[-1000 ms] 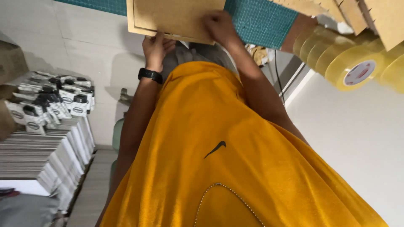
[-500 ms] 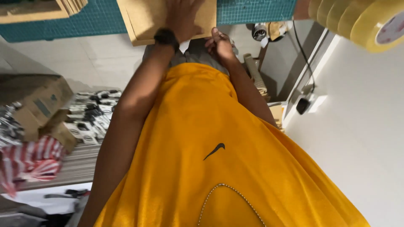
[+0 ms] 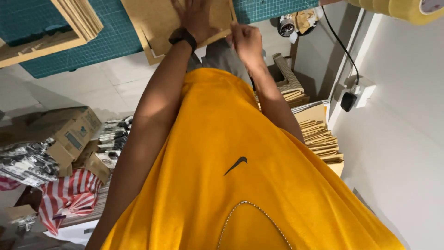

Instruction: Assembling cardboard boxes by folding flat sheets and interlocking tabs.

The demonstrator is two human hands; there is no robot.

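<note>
- Now the left hand (image 3: 196, 18) lies flat, palm down and fingers spread, on the cardboard sheet (image 3: 157, 23). It presses the sheet and does not grip it. Its fingertips run off the top of the frame.
- A second ago both hands held that sheet by its near edge. Half a second ago the left one had already moved on top of it, and it's still there.
- The right hand (image 3: 247, 42) is curled, with fingers pinched on the sheet's near right corner, just beside the left wrist.
- It sat in much the same spot half a second ago, so the grip looks kept rather than newly taken.
- The sheet lies under the left palm and on the green cutting mat (image 3: 106, 41), which spreads out to the left of that hand. A second layer of cardboard peeks out below the sheet's left corner.
- My read is that the sheet has gone from carried to pinned down, with one hand steadying it and the other working the corner. That looks like folding or lining up.
- The black watch (image 3: 182, 37) sits on the left wrist.
- The view has swung as well, and the yellow tape rolls (image 3: 402, 7) are now squeezed into the top right, beyond the right hand.
- A stack of flat cardboard pieces (image 3: 323, 139) sits below the right forearm, and a brown box (image 3: 69, 129) and a striped bag (image 3: 69, 194) are well off below the left arm.
</note>
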